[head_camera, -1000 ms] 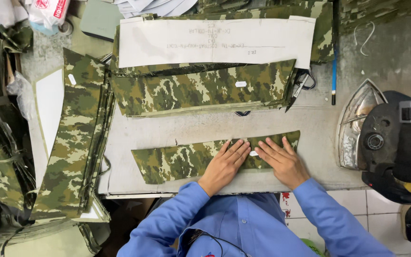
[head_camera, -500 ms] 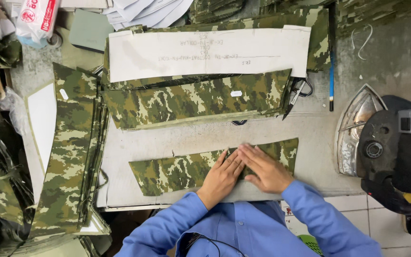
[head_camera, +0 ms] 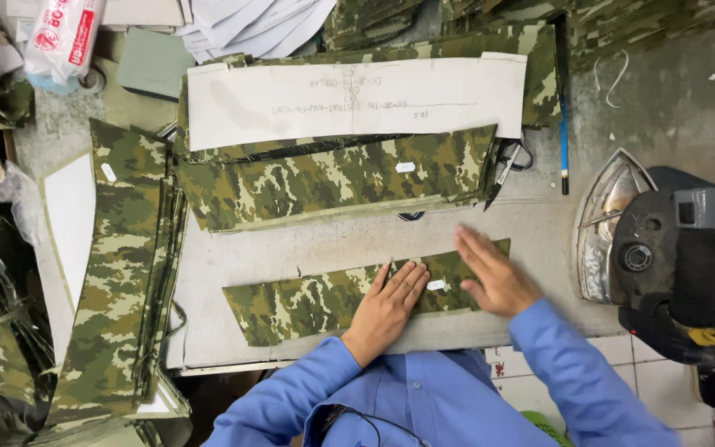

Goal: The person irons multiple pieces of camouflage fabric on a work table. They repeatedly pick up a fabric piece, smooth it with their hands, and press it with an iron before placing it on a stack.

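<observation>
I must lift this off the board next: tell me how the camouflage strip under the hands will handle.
The camouflage strip lies thin and flat, so probably floppy and light. Both the left hand and right hand press it, suggesting it shifts easily.

A pale pressing board [head_camera: 349, 248] carries one camouflage strip [head_camera: 308, 302], a camouflage stack [head_camera: 333, 178] and an iron [head_camera: 610, 223].

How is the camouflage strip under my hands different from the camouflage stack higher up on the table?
The near strip is a single thin layer, shorter and narrower; the upper stack is several layers thick, longer and wider. Both hands, left and right, press flat on the near strip; nothing touches the stack. Both share the green-brown camouflage print and a small white tag.
</observation>
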